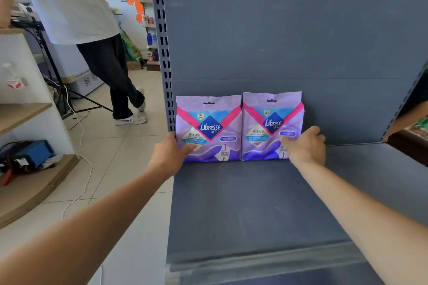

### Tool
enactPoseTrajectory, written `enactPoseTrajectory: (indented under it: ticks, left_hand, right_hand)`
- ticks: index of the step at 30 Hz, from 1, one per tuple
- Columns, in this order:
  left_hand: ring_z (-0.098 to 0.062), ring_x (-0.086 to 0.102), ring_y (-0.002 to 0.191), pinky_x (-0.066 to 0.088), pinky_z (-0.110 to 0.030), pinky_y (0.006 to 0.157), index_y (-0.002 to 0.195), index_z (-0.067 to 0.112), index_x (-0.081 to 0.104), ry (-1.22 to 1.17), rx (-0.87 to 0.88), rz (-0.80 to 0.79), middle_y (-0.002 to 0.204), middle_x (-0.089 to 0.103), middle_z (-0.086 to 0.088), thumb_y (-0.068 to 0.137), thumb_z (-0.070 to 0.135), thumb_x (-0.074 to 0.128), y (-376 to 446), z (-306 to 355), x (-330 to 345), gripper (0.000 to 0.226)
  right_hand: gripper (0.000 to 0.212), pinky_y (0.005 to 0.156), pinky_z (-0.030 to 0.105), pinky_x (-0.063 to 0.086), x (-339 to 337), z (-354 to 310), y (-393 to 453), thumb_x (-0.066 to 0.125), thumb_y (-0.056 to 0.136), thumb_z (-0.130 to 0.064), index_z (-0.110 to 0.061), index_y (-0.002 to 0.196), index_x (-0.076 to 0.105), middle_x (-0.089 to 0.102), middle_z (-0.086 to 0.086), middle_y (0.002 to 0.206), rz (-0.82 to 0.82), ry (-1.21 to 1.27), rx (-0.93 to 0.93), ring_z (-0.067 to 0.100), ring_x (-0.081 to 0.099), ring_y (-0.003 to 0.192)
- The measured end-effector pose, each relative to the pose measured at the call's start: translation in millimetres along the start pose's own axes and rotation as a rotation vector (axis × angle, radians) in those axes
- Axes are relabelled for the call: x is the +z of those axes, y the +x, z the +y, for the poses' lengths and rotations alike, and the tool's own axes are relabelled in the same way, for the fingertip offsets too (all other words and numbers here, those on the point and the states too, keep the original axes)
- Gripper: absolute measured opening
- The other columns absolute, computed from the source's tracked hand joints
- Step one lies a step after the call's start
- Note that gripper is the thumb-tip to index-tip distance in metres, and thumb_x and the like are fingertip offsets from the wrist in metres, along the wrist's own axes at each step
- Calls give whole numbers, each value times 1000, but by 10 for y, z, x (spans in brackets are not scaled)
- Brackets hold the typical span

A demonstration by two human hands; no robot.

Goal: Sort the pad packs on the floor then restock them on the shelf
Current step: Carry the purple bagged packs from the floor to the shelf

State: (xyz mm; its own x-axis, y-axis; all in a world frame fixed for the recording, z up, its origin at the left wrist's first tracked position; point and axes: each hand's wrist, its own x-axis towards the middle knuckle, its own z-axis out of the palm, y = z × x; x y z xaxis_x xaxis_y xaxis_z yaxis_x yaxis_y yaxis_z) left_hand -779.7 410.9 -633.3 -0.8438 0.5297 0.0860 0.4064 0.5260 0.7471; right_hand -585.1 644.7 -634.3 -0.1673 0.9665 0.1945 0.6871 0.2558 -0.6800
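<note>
My left hand [170, 155] grips the lower left corner of the left pad pack [208, 128], thumb on its face; my right hand [305, 146] lies fingers-spread against the right pad pack [272, 126]. Both stand upright, side by side, at the back of the shelf [254, 203]. They are soft bags leaning on the back panel [278, 30]: letting go carelessly could tip them forward, or slide the left one off the shelf's open edge.

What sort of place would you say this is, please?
Most likely a small shop: a grey slotted shelf holds two pad packs, and further shelves of goods stand at the back.
</note>
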Motion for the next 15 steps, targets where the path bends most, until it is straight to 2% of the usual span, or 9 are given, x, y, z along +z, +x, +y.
enactPoseTrajectory:
  ticks: [2,4,5,7,11,15]
  left_hand:
    - [-29,56,108,46,-33,77,127,8,43,83,52,63,123,54,-11,89,31,67,-196,-12,-3,51]
    - [-33,46,118,40,-37,91,136,5,34,272,154,89,130,44,-15,90,30,61,-447,-4,28,59]
    - [-33,41,121,38,-38,97,140,8,31,364,209,65,134,40,-15,90,35,58,-582,19,48,63]
    - [-33,31,131,35,-40,107,144,17,32,516,303,-96,144,33,-12,89,52,53,-859,95,89,69]
    - [-32,16,144,22,-49,116,148,28,30,659,335,-494,158,19,-8,87,74,34,-1371,257,221,77]
    - [-34,13,145,17,-50,117,149,24,26,693,358,-553,158,17,-9,84,81,23,-1804,356,365,86]
  right_hand:
    - [51,77,39,46,-121,50,-167,69,83,-38,-6,115,46,53,20,122,-117,-121,-165,40,54,109]
    - [45,83,36,48,-244,140,-380,64,85,-42,-15,118,51,54,12,125,-324,-313,-344,32,52,113]
    - [49,90,35,46,-294,189,-482,62,87,-47,-19,125,51,52,7,131,-429,-403,-406,28,48,120]
    - [58,102,34,40,-431,264,-713,57,89,-55,-25,137,48,45,1,143,-577,-508,-450,24,41,131]
    - [63,112,34,31,-744,381,-1140,48,92,-59,-26,146,40,35,-3,154,-644,-549,-469,21,34,140]
    - [59,114,36,30,-1081,614,-1565,41,95,-59,-23,143,45,41,-2,151,-665,-551,-508,19,37,139]
